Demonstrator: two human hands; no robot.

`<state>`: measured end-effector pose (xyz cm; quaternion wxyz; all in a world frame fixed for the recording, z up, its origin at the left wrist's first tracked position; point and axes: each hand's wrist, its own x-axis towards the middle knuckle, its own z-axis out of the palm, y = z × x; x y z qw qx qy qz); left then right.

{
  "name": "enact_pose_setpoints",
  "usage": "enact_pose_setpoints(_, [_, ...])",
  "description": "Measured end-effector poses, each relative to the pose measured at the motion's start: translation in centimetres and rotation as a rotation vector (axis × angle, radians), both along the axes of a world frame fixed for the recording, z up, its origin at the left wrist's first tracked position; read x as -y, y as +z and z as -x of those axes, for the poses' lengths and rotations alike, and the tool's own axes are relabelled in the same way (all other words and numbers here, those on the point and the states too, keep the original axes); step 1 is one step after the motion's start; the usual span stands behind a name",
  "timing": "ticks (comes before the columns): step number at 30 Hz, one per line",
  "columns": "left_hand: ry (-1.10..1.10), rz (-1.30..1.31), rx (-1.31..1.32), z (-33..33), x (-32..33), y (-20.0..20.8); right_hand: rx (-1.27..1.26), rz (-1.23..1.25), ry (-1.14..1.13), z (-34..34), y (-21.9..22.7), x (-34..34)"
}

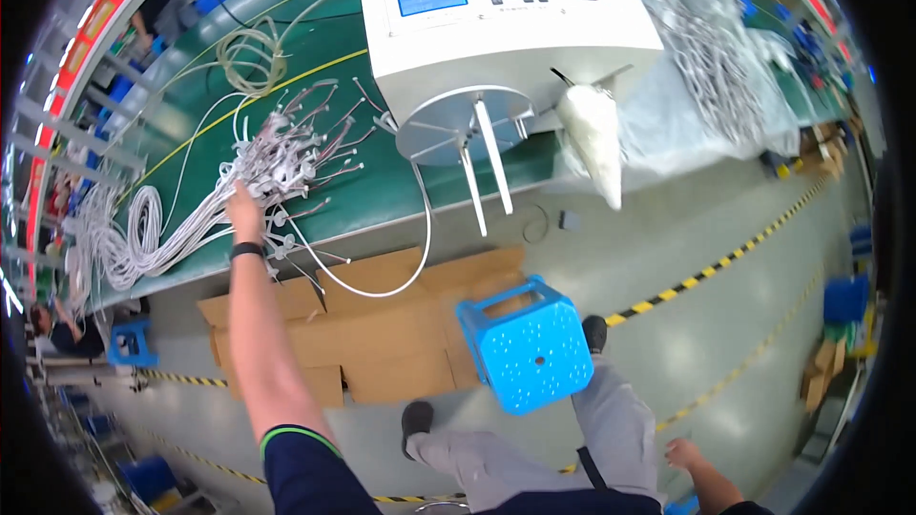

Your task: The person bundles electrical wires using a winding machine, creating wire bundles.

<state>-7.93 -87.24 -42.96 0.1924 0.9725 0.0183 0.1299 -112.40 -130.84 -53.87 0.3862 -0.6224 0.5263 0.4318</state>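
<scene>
My left hand point(246, 215), with a black band at the wrist, reaches to the table's front edge and is closed on white cables point(196, 224) just below their connector ends. Those ends form a tangled heap point(281, 157) of white plugs and reddish wires. One white cable point(426, 229) hangs in a loop off the edge, rising toward the round metal disc point(463, 124) of a white machine point(506, 19). Two long prongs stick out from the disc. Low on the right, my right hand point(682, 455) hangs beside my leg, away from the table; its fingers look loosely curled, partly hidden.
A white, cone-shaped wrapped bundle point(593, 138) hangs at the machine's right side. Coiled grey cables point(716, 67) lie on plastic film at right. Flattened cardboard point(391, 343) covers floor below the green table point(334, 200). A blue stool point(534, 348) stands before me.
</scene>
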Motion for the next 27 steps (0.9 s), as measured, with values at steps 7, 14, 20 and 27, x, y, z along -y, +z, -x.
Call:
enact_pose_setpoints(7, [0.271, -0.096, -0.131, 11.9, 10.0, -3.3, 0.377, 0.354, -0.06, -7.1, 6.3, 16.3])
enact_pose_setpoints(14, [-0.105, 0.535, -0.334, 9.7, 7.0, -7.1, 0.348, 0.209, 0.076, -14.1, 9.9, 16.6])
enact_pose_setpoints(20, [0.34, 0.274, 0.22, 16.9, 12.7, -6.2, 0.556, 0.142, 0.443, -26.8, 10.9, 24.7])
enact_pose_setpoints(27, [0.635, 0.385, 0.07, 42.0, 22.6, -11.2, 0.783, 0.026, 0.423, -41.5, 11.7, 35.1])
